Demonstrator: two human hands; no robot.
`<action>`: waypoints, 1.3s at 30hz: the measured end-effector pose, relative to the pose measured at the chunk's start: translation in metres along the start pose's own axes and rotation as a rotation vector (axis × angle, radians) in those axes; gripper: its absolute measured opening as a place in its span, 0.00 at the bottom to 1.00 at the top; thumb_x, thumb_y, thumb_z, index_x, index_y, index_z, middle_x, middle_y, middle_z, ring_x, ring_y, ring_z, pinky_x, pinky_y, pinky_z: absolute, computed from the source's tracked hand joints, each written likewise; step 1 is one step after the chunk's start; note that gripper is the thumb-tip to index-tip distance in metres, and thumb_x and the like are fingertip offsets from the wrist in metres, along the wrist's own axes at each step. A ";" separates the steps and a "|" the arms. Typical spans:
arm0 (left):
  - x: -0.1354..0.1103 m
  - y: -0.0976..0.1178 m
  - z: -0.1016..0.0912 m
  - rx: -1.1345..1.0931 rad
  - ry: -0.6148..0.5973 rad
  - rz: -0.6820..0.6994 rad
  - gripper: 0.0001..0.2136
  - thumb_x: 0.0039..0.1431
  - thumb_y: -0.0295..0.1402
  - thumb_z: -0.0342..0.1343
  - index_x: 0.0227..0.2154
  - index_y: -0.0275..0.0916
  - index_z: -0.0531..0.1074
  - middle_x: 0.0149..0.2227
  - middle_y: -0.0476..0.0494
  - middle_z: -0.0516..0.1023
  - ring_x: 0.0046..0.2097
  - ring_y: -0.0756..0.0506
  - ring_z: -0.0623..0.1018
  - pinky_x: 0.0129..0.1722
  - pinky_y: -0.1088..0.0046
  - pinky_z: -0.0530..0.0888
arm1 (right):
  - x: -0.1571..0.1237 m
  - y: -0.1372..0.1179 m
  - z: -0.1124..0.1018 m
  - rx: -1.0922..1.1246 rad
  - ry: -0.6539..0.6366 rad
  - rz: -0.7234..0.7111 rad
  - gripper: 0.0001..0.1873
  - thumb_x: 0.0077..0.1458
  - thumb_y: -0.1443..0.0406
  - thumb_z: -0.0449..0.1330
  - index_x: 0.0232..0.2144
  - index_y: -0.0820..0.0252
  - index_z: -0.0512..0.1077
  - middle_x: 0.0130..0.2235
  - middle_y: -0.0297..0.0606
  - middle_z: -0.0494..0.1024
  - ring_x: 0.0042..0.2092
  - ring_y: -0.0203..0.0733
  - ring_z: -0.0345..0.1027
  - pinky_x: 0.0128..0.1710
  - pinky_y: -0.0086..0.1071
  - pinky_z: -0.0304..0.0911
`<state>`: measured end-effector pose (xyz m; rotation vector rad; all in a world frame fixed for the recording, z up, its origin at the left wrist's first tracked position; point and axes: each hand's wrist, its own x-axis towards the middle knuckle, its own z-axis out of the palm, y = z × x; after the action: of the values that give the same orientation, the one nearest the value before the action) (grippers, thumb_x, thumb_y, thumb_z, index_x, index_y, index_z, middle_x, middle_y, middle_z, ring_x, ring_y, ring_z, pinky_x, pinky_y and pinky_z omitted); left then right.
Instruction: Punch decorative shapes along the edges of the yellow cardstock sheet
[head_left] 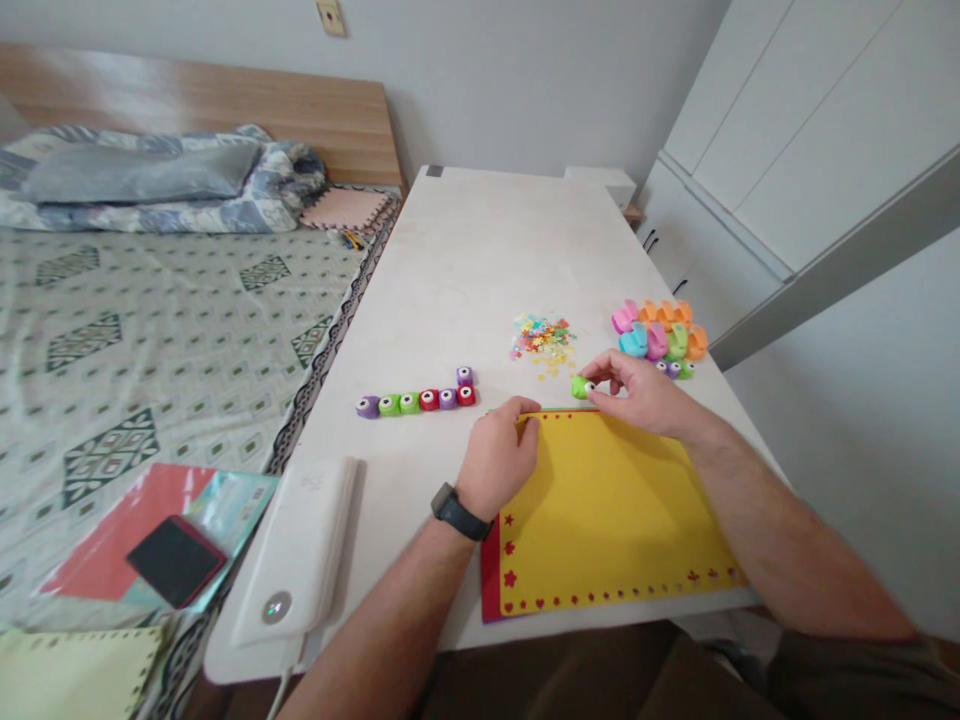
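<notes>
A yellow sheet [611,510] with small punched shapes along its edges lies on a red sheet at the table's near edge. My left hand [499,455] rests curled on the yellow sheet's top left corner, fingers closed against its edge. My right hand [637,390] pinches a small green punch [581,387] at the sheet's top edge. A row of small purple, green and red punches [420,400] sits to the left. A heap of coloured paper bits [544,340] lies beyond the sheet.
A cluster of bigger pink, orange, teal and green punches [664,335] stands at the right of the white table [465,260]. A white power bank [300,550] lies near left. On the bed [150,320] are coloured sheets and a dark phone [174,560].
</notes>
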<state>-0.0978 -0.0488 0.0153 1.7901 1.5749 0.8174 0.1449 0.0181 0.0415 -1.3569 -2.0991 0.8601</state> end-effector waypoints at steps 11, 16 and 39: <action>0.002 -0.003 0.002 -0.019 -0.002 -0.020 0.10 0.66 0.33 0.53 0.45 0.42 0.77 0.42 0.46 0.85 0.42 0.43 0.82 0.41 0.67 0.74 | -0.012 0.007 0.006 0.001 -0.104 0.000 0.13 0.55 0.64 0.64 0.44 0.56 0.75 0.44 0.38 0.81 0.40 0.41 0.73 0.39 0.35 0.67; 0.001 -0.003 0.003 -0.018 -0.002 -0.014 0.10 0.66 0.33 0.53 0.45 0.42 0.77 0.41 0.46 0.85 0.41 0.43 0.82 0.40 0.68 0.74 | -0.013 0.004 0.006 0.081 -0.157 -0.008 0.13 0.54 0.64 0.65 0.43 0.57 0.74 0.43 0.37 0.80 0.41 0.41 0.74 0.43 0.35 0.70; 0.000 0.003 0.001 -0.030 -0.015 0.054 0.10 0.67 0.31 0.53 0.46 0.42 0.77 0.45 0.46 0.85 0.46 0.43 0.82 0.45 0.67 0.76 | -0.016 0.011 0.008 0.057 -0.322 -0.001 0.18 0.55 0.65 0.65 0.50 0.53 0.76 0.50 0.38 0.81 0.50 0.48 0.76 0.55 0.43 0.69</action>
<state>-0.0951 -0.0491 0.0168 1.8201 1.5031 0.8467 0.1524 0.0052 0.0272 -1.2549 -2.2908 1.1956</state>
